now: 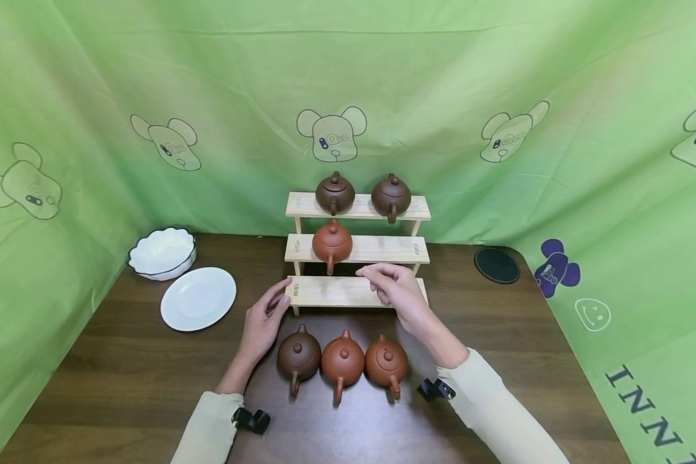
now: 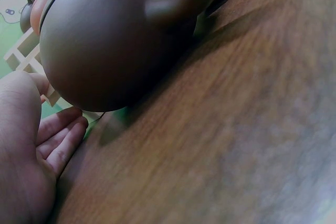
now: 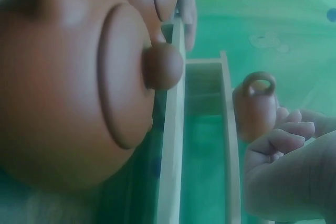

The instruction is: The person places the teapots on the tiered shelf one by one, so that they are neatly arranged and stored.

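Steadying appears to be the role of the left hand (image 1: 261,322): its fingers, loosely extended and slightly apart, meet the left end of the lowest board (image 1: 336,298) of the wooden stand (image 1: 319,287); how firmly they press cannot be told. The right hand (image 1: 401,298) hangs over that board's right half, fingers loosely bent, thumb and forefinger narrow, with nothing visible between them. Two dark teapots (image 1: 334,193) share the stand's top board (image 1: 362,205), well spaced, probably for balance; a red teapot (image 1: 332,241) occupies the left half of its middle board (image 1: 383,247). On the worktop (image 1: 122,361) before the stand, a brown teapot (image 1: 298,357), an orange teapot (image 1: 343,361) and a russet teapot (image 1: 386,364) form a close row, handles away from the stand, presumably for easy grasping. A white plate (image 1: 198,299) and scalloped bowl (image 1: 165,252) lie left of the stand, a black disc (image 1: 497,265) right of it, apart from the handling area.
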A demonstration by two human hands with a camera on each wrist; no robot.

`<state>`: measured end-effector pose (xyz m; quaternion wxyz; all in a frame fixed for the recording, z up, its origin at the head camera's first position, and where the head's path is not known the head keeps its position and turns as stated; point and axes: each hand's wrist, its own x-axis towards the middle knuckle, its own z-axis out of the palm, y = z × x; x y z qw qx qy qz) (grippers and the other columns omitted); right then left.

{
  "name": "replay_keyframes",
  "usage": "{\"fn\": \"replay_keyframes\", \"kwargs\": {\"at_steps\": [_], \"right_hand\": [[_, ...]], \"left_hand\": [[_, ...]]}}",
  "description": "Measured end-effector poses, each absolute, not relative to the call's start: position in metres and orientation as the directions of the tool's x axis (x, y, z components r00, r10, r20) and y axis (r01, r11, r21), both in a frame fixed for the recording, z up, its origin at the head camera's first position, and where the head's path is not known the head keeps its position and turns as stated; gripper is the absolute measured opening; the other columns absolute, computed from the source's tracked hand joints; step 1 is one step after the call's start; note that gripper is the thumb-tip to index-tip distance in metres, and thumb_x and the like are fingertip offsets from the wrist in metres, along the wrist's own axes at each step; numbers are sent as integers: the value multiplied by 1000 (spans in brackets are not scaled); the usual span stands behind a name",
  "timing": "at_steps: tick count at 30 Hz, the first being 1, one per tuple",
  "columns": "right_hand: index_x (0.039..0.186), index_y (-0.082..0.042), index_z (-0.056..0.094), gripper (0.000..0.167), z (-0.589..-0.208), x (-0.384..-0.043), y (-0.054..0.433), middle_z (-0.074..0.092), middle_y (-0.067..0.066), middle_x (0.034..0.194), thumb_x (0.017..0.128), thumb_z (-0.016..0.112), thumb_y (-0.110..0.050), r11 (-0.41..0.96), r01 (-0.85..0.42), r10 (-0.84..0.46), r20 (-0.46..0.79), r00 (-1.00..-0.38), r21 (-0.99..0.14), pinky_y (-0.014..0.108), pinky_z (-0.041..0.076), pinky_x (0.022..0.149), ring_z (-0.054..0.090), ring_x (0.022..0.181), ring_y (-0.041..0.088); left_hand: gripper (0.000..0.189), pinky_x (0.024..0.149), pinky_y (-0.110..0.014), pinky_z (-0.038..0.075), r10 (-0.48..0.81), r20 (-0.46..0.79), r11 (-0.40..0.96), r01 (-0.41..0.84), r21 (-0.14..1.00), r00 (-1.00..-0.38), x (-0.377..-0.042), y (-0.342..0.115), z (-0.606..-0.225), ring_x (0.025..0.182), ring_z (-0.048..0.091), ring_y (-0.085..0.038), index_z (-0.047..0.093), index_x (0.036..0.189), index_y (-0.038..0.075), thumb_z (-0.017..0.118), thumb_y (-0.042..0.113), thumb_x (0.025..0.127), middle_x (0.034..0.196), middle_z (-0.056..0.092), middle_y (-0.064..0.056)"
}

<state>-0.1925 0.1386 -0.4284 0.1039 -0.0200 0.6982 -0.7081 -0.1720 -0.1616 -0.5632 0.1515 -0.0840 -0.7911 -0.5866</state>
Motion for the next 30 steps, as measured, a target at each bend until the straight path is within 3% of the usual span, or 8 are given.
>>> {"fn": "replay_keyframes", "kwargs": {"at_steps": [14,20,27,30], "right_hand": [[118,7,77,25,-428,-167,164,55,-2,76,112,67,-15,22,101,-159,-103,-982,-995,19,26,52,35,55,4],[117,9,78,26,-432,-154,175,58,-2,76,111,69,-15,89,109,-148,-122,-981,-990,19,29,52,37,54,5],[116,12,76,28,-445,-142,188,58,-4,74,110,69,-15,126,131,-137,-148,-979,-983,18,29,51,38,53,3],[116,13,75,30,-449,-136,194,58,-3,74,110,70,-16,140,133,-147,-153,-977,-981,18,29,51,37,53,3]], "left_hand": [[38,97,-19,58,-42,351,279,326,903,-936,-172,-162,-563,125,75,-18,71,151,20,67,30,114,139,76,-14],[39,99,-18,57,-48,335,292,308,906,-941,-169,-158,-556,126,75,-24,71,151,17,67,28,114,140,76,-17],[37,98,-16,57,-45,327,301,299,905,-944,-178,-163,-572,125,74,-10,71,151,22,67,29,114,142,75,-12],[38,98,-17,57,-41,345,290,320,902,-938,-178,-164,-573,125,74,-12,71,151,20,67,27,114,140,76,-14]]}}
